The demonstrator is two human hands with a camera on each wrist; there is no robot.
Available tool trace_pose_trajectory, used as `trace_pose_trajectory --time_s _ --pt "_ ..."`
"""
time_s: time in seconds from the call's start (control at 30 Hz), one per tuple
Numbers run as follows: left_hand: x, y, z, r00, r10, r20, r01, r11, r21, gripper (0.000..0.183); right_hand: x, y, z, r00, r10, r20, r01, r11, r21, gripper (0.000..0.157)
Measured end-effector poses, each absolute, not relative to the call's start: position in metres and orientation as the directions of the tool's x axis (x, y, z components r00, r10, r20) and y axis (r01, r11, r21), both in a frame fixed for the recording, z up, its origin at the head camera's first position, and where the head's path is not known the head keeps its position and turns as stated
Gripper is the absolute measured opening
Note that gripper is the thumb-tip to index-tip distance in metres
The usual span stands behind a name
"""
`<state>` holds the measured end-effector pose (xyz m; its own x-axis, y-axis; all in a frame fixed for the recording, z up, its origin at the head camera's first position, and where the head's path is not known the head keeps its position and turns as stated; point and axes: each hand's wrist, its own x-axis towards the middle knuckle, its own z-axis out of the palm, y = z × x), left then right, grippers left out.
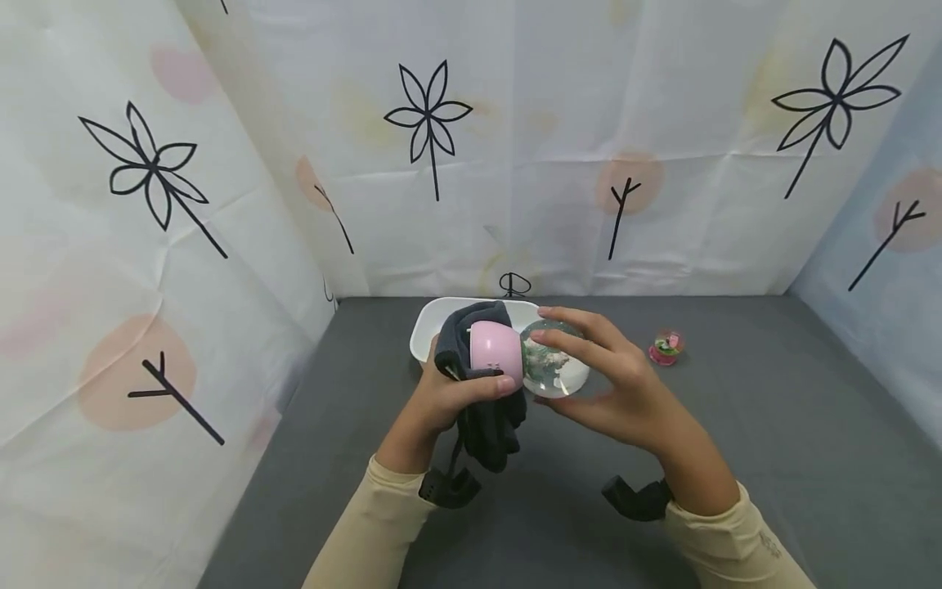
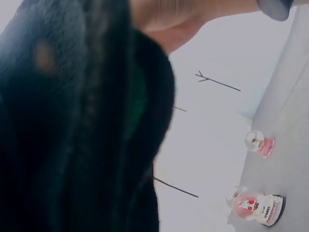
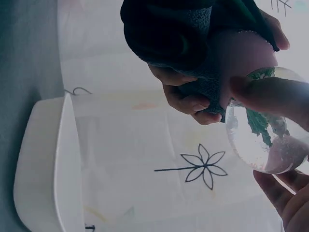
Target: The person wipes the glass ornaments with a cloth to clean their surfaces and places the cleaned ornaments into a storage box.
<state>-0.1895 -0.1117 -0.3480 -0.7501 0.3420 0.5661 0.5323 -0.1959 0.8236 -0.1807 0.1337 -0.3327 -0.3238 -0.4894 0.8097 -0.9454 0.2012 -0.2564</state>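
A snow globe with a pink base and a clear ball lies sideways between my hands, raised over the table. My left hand grips the base through a dark cloth, its thumb on the pink side. The cloth wraps round the base end and hangs below it. Around the clear ball curl the fingers and thumb of my right hand. In the right wrist view, green and white figures show inside the ball, and left fingertips press the cloth against the base.
Behind the left hand stands a white tray. A small pink-based snow globe sits on the grey table to the right. The left wrist view also shows a red-and-white snow globe with lettering on its base. Patterned cloth walls surround the table.
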Motion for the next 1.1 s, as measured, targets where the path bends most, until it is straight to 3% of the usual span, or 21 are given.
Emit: trace_pose_trajectory --time_s 0.1,0.27,0.37,0.53,0.7,0.83,0.97,1.1 --pt "-0.190 -0.111 -0.349 -0.739 0.297 0.605 0.575 -0.191 0.796 0.070 -0.187 0.133 -0.338 -0.372 -0.469 0.801 -0.924 0.108 -0.367 0.065" --pt "-0.189 -0.114 -0.351 -0.735 0.247 0.632 0.617 -0.145 0.774 0.070 -0.193 0.134 -0.346 -0.632 -0.463 0.622 -0.726 0.072 -0.684 0.074" --pt "-0.190 -0.113 -0.353 -0.731 0.243 0.638 0.622 -0.146 0.769 0.073 -0.195 0.134 -0.349 -0.721 -0.501 0.479 -0.575 0.047 -0.817 0.065" --pt "-0.190 -0.113 -0.354 -0.733 0.244 0.635 0.615 -0.161 0.772 0.075 -0.197 0.131 -0.352 -0.719 -0.539 0.439 -0.473 -0.084 -0.877 0.053" --pt "-0.192 -0.112 -0.352 -0.710 0.276 0.648 0.631 -0.159 0.759 0.077 -0.194 0.133 -0.351 -0.727 -0.499 0.472 -0.526 -0.037 -0.850 0.055" --pt "-0.193 -0.111 -0.350 -0.697 0.305 0.648 0.636 -0.154 0.756 0.076 -0.191 0.134 -0.351 -0.729 -0.475 0.493 -0.563 0.006 -0.826 0.066" --pt "-0.192 -0.112 -0.350 -0.728 0.308 0.613 0.600 -0.147 0.786 0.077 -0.189 0.133 -0.353 -0.724 -0.440 0.531 -0.602 0.029 -0.798 0.079" --pt "-0.192 -0.114 -0.350 -0.754 0.301 0.584 0.563 -0.164 0.810 0.082 -0.190 0.130 -0.356 -0.678 -0.399 0.617 -0.699 0.091 -0.709 0.088"
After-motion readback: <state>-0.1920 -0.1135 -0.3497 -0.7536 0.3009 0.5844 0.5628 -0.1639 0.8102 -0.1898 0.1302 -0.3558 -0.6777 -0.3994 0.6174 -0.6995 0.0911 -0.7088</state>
